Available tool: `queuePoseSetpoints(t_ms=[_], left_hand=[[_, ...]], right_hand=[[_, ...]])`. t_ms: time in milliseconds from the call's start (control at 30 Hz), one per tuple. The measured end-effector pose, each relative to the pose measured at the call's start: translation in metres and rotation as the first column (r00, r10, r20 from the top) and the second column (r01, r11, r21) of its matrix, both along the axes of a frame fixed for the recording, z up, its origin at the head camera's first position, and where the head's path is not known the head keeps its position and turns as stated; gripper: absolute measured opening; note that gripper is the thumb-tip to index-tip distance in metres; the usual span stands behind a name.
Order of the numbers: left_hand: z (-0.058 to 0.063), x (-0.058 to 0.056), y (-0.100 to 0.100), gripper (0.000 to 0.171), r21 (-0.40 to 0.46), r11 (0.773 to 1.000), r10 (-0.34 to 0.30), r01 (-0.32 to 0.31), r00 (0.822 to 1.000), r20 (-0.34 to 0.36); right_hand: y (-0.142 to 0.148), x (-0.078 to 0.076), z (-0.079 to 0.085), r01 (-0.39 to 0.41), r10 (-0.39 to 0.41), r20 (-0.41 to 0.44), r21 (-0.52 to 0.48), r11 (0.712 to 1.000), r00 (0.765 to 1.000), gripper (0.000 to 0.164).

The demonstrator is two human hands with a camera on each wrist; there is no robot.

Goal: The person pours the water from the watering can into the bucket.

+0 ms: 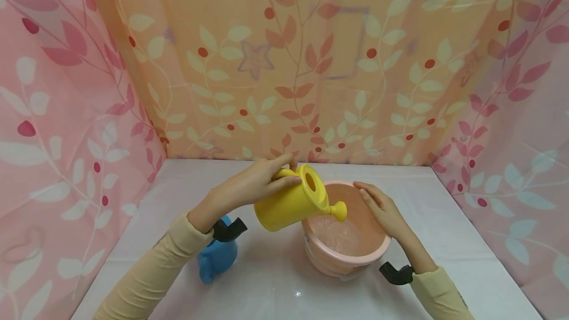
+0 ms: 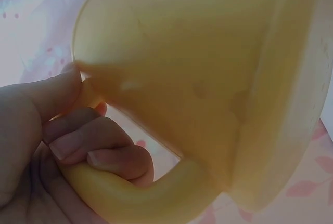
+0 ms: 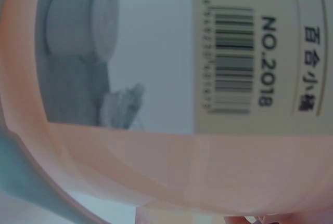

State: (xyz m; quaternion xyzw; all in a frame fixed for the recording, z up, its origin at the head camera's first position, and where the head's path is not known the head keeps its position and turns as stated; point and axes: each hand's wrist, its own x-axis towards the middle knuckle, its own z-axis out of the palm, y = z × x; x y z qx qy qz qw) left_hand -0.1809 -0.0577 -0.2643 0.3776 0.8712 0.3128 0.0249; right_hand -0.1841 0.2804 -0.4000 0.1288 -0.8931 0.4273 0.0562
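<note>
A yellow watering can (image 1: 289, 205) is held tilted by my left hand (image 1: 264, 179), the fingers curled through its handle (image 2: 125, 195) and the thumb against the body. Its spout head (image 1: 339, 211) points down to the right over the mouth of a pink bucket (image 1: 329, 256). Clear, rippled water (image 1: 340, 236) shows inside the bucket. On the far right rim, my right hand (image 1: 382, 207) holds the bucket, with the thumb side over the inner wall. Close by the right wrist, a printed label (image 3: 234, 52) with a barcode covers the bucket's outer side.
Left of the bucket, a blue vessel (image 1: 218, 258) stands under my left forearm, which partly hides it. A pale sheet covers the table (image 1: 275, 290). Leaf-patterned cloth (image 1: 284, 63) hangs behind and along both sides. A pale handle (image 1: 306, 246) lies against the bucket's side.
</note>
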Motion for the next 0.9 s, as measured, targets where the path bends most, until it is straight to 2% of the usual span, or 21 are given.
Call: queuePoseSetpoints(t_ms=[267, 567, 900], left_hand=[[0.0009, 0.0001, 0.0026, 0.024, 0.013, 1.000, -0.027, 0.027, 1.000, -0.004], [0.0025, 0.0004, 0.0059, 0.025, -0.005, 1.000, -0.012, 0.012, 1.000, 0.022], [0.0022, 0.0002, 0.0074, 0.026, -0.005, 1.000, -0.020, 0.020, 1.000, 0.003]], right_hand=[[-0.0014, 0.0021, 0.0017, -0.006, 0.006, 0.003, 0.003, 1.000, 1.000, 0.041], [-0.0025, 0.0023, 0.0027, -0.003, 0.003, 0.003, -0.012, 1.000, 1.000, 0.041], [-0.0030, 0.0028, 0.0040, -0.003, 0.004, 0.010, -0.017, 1.000, 1.000, 0.041]])
